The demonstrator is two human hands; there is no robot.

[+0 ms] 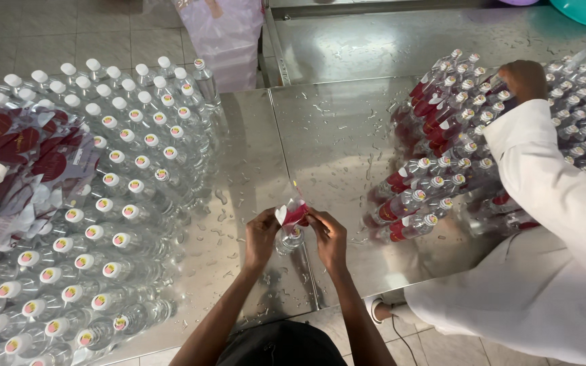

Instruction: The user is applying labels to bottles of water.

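I see both hands at the near edge of the wet steel bench [347, 135], close to its middle seam. My left hand [260, 237] and right hand [329, 237] each pinch a red and white label [291, 213] with closed fingers, wrapping it round the neck of a clear bottle [289, 238] standing between them. Unlabelled bottles [103, 224] crowd the left side. A co-worker's white sleeve [544, 183] reaches over labelled bottles [442, 156] lying at the right.
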